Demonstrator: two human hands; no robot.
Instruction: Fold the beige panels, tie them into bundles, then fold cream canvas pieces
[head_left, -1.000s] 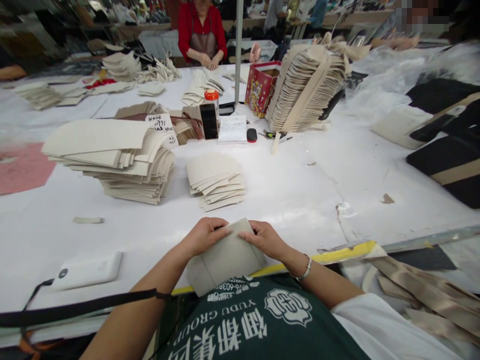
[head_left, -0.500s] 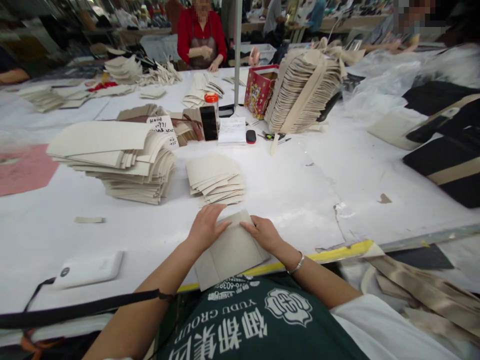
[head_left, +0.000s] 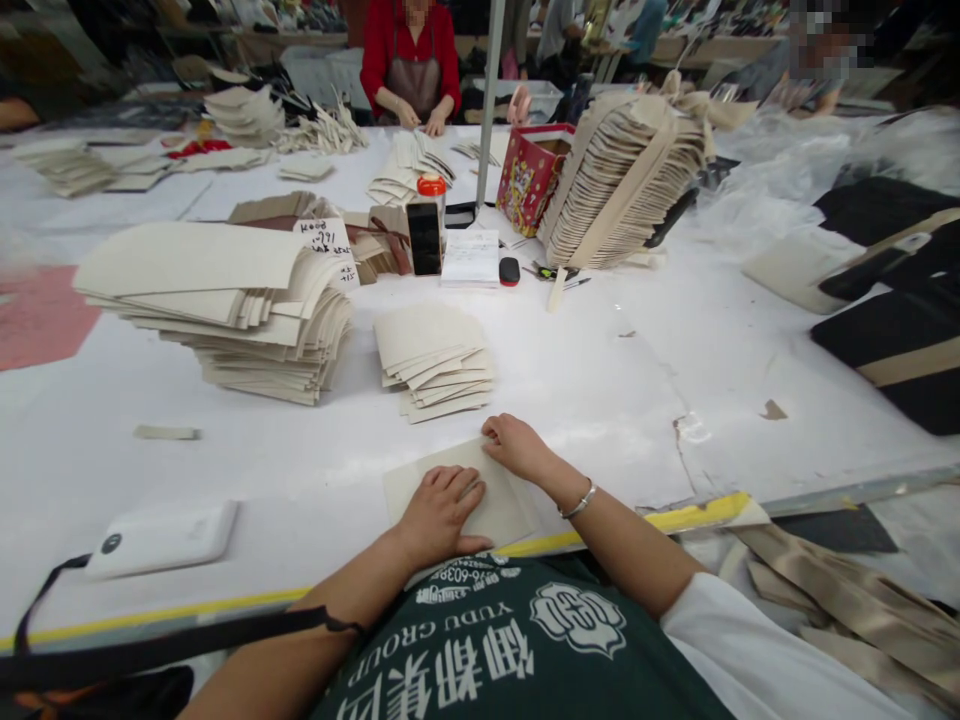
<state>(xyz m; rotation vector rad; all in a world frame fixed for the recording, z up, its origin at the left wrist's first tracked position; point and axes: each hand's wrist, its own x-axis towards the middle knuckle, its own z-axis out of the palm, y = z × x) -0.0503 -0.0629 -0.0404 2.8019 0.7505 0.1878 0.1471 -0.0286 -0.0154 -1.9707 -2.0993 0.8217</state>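
Observation:
A pale cream fabric piece (head_left: pixel 506 515) lies flat on the white table at its front edge, close to my body. My left hand (head_left: pixel 448 510) rests on it, palm down with the fingers stretched out. At its far right corner, my right hand (head_left: pixel 521 447) has its fingers curled and pinched on the edge of the piece. Just beyond my hands sits a small stack of cream pieces (head_left: pixel 435 355). To its left stands a taller, uneven stack of larger cream pieces (head_left: pixel 217 260).
A phone (head_left: pixel 424 240), a notepad (head_left: pixel 470 258) and a red box (head_left: pixel 531 180) stand near a metal pole. A strapped bundle of pieces (head_left: pixel 619 180) leans beside them. A white device (head_left: pixel 161 540) lies at left front. Across the table is a person in red (head_left: pixel 411 60).
The fabric piece has gone from being held raised between both hands to lying flat on the table. My left hand has come down onto it; my right hand has shifted slightly to its far corner.

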